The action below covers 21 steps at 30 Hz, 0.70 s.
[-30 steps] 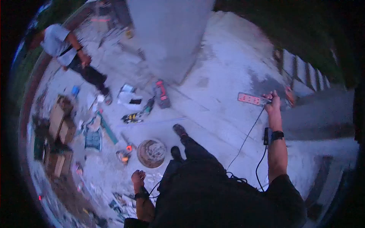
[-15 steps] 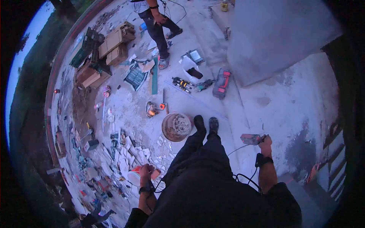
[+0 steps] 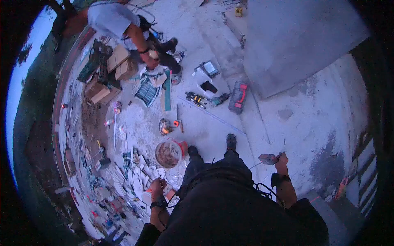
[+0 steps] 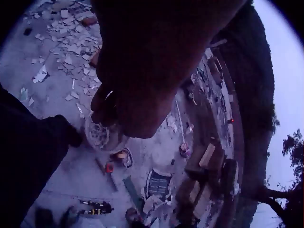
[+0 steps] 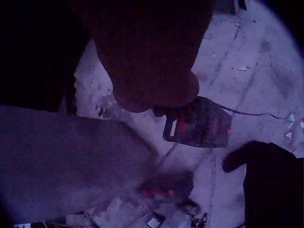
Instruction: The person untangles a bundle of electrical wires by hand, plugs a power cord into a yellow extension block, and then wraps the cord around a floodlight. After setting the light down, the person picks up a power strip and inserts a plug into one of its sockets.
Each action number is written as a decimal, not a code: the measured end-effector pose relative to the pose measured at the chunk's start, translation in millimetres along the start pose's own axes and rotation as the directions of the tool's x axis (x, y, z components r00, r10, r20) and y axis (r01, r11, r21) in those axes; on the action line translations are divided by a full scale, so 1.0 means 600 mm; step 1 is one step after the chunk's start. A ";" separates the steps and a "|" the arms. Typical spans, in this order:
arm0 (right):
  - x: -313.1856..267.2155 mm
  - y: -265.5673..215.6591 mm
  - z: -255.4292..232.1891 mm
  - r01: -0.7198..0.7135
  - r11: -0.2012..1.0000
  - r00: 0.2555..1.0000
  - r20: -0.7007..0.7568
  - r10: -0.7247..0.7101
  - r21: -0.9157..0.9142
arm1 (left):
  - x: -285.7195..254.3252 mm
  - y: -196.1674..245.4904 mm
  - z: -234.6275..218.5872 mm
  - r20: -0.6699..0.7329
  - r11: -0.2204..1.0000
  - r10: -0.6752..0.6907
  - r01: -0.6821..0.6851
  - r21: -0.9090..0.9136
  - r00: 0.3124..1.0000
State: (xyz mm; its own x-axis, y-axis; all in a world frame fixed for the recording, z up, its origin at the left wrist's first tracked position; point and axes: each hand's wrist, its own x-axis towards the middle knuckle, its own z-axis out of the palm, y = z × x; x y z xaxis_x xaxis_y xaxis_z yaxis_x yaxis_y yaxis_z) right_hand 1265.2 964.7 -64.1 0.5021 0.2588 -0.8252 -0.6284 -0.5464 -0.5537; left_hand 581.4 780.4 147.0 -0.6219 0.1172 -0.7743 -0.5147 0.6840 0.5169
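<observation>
In the head view my right hand grips one end of a power strip, holding it out over the pale floor at my right. The right wrist view shows the strip dark, with a looped handle, a small red light and a cord trailing from it. My left hand hangs at my left with loosely bent fingers and nothing in it. Below and beyond that hand, a bucket with a muddy-looking inside stands by my left foot. A white and red tub shows partly behind the left hand.
Broken tile pieces litter the floor at left. Ahead lie a red and dark tool case, a yellow and black tool and a green strip. Another person bends near cardboard boxes. A large grey block stands front right.
The head view has swung left, and I have stepped, with my feet now apart beside the bucket. The power strip has come lower and nearer my body. The other person has bent down.
</observation>
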 end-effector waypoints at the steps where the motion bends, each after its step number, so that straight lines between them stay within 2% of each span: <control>1: 0.001 0.004 -0.009 0.027 0.998 0.999 0.026 -0.029 0.055 | -0.011 0.028 0.020 -0.007 0.999 0.032 -0.032 0.014 0.999; 2: -0.001 0.005 -0.016 0.032 0.997 0.999 0.021 -0.034 0.065 | 0.019 0.041 0.024 0.006 0.999 0.029 -0.029 -0.014 1.000; 3: 0.000 0.009 -0.022 0.044 0.998 0.999 0.010 -0.045 0.036 | 0.014 0.071 0.037 0.053 0.994 0.095 -0.097 0.046 0.994; 5: 0.004 0.016 -0.025 0.056 0.998 0.998 0.003 -0.057 0.011 | 0.043 0.118 0.051 0.141 0.985 0.140 -0.152 0.078 0.980; 6: 0.015 0.024 -0.028 0.036 0.999 0.999 -0.038 -0.036 0.002 | 0.066 0.138 0.062 0.165 0.966 0.169 -0.196 0.167 0.972; 7: 0.021 0.033 -0.035 0.014 1.000 0.996 -0.086 -0.015 -0.008 | 0.089 0.162 0.070 0.165 0.965 0.169 -0.197 0.173 0.972; 9: 0.026 0.055 -0.051 -0.018 0.998 0.996 -0.087 0.022 0.056 | 0.135 0.212 0.089 0.208 0.937 0.221 -0.267 0.227 0.953; 11: 0.019 0.083 -0.063 0.108 0.994 0.992 -0.071 -0.106 0.030 | 0.145 0.283 0.136 0.253 0.921 0.258 -0.316 0.228 0.933; 12: 0.008 0.095 -0.059 0.107 0.994 0.991 -0.082 -0.104 0.037 | 0.181 0.311 0.161 0.312 0.911 0.239 -0.324 0.256 0.920; 15: -0.051 0.113 -0.038 0.101 0.982 0.958 -0.281 -0.054 0.157 | 0.190 0.428 0.292 0.424 0.914 0.183 -0.312 0.260 0.887; 16: -0.101 0.112 -0.034 0.062 0.989 0.972 -0.235 -0.028 0.138 | 0.243 0.464 0.335 0.519 0.851 0.183 -0.399 0.342 0.835; 17: -0.134 0.116 -0.034 0.063 0.988 0.966 -0.257 -0.025 0.141 | 0.302 0.497 0.377 0.609 0.774 0.166 -0.485 0.407 0.776; 19: -0.184 0.156 -0.023 0.021 0.999 0.931 -0.364 -0.003 0.046 | 0.336 0.570 0.503 0.645 0.785 0.146 -0.485 0.386 0.750; 21: -0.231 0.245 -0.066 0.229 0.951 0.941 -0.202 -0.271 -0.209 | 0.386 0.637 0.638 0.702 0.770 0.083 -0.493 0.405 0.707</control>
State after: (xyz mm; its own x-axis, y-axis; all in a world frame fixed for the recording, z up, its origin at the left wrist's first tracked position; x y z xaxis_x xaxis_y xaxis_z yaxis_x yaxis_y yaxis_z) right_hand 1126.9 817.1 -26.7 0.7626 0.2308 -0.6042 -0.3582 -0.6271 -0.6917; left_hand 466.6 1344.8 25.7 -0.0682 0.6455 -0.7607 0.1487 0.7606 0.6320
